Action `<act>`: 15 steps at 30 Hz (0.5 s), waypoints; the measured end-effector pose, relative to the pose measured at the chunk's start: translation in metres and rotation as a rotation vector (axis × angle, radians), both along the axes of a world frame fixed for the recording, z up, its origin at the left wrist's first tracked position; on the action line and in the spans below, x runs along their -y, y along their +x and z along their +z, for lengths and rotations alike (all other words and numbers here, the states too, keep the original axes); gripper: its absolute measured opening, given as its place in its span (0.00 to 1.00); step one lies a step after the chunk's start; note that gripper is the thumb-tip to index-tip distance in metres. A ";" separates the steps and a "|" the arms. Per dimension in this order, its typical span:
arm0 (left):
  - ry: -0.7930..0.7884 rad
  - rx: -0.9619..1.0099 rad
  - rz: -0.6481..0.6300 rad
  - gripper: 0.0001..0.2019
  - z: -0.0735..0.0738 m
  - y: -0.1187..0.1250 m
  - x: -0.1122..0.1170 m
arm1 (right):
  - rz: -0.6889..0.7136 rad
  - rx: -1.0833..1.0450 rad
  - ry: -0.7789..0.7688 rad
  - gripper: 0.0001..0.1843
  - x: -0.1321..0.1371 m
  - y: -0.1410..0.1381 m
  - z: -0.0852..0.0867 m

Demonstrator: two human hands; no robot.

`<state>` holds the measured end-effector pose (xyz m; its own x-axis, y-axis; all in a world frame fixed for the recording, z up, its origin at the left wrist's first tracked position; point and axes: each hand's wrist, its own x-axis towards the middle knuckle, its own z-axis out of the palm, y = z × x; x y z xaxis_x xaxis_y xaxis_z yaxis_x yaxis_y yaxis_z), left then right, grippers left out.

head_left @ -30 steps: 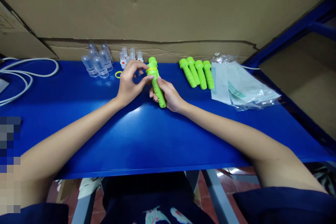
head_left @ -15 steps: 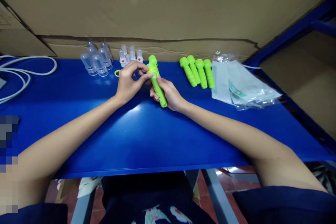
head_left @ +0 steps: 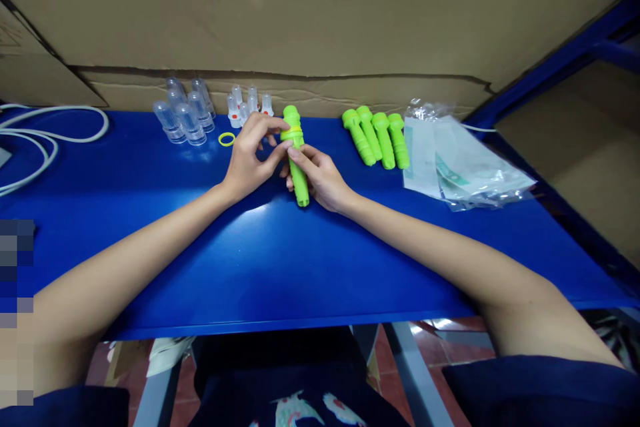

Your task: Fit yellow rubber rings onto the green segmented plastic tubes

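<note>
A lime-green plastic handle [head_left: 297, 160] stands nearly upright over the blue table [head_left: 250, 260], a yellow ring round its neck just under the head. My right hand [head_left: 320, 180] is wrapped round its shaft. My left hand [head_left: 250, 157] pinches the handle near the ring with thumb and fingertips. A loose yellow ring [head_left: 227, 139] lies on the table just left of my left hand.
Several green handles [head_left: 379, 139] lie side by side to the right, beside a stack of clear plastic bags [head_left: 460, 167]. Clear caps [head_left: 184, 117] and small white vials [head_left: 247, 105] stand at the back. White cable [head_left: 50, 140] loops at the left. Cardboard [head_left: 300, 20] backs the table.
The green handle has swung from a slant to nearly upright, its lower end moving left. My left fingers have shifted along its neck, and the loose yellow ring now shows fully.
</note>
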<state>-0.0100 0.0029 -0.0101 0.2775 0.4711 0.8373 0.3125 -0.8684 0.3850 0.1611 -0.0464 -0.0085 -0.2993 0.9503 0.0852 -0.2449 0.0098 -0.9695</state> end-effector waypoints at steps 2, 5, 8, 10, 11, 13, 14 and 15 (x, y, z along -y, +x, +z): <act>-0.033 -0.010 -0.007 0.17 0.001 0.000 0.001 | -0.006 0.011 -0.002 0.31 0.001 0.000 0.001; -0.059 -0.016 -0.011 0.18 0.002 0.000 0.002 | -0.011 0.025 -0.007 0.33 0.001 -0.001 0.003; -0.082 -0.013 -0.018 0.18 0.003 0.000 0.002 | -0.009 0.031 -0.017 0.34 0.002 -0.001 0.002; -0.097 -0.013 -0.025 0.18 0.004 0.000 0.002 | -0.004 0.034 -0.022 0.34 0.002 -0.001 0.002; -0.101 -0.012 -0.027 0.18 0.005 0.000 0.002 | -0.001 0.037 -0.024 0.34 0.002 -0.001 0.001; -0.106 -0.012 -0.032 0.18 0.005 0.000 0.002 | 0.008 0.041 -0.027 0.33 0.001 -0.001 0.001; -0.107 -0.014 -0.034 0.18 0.005 0.000 0.002 | 0.010 0.041 -0.026 0.33 0.001 -0.001 0.001; -0.108 -0.017 -0.034 0.18 0.005 0.001 0.002 | 0.010 0.039 -0.021 0.32 0.001 -0.001 0.001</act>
<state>-0.0092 0.0007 -0.0055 0.3089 0.5479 0.7774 0.2904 -0.8327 0.4715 0.1603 -0.0476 -0.0077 -0.3113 0.9488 0.0532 -0.2073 -0.0132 -0.9782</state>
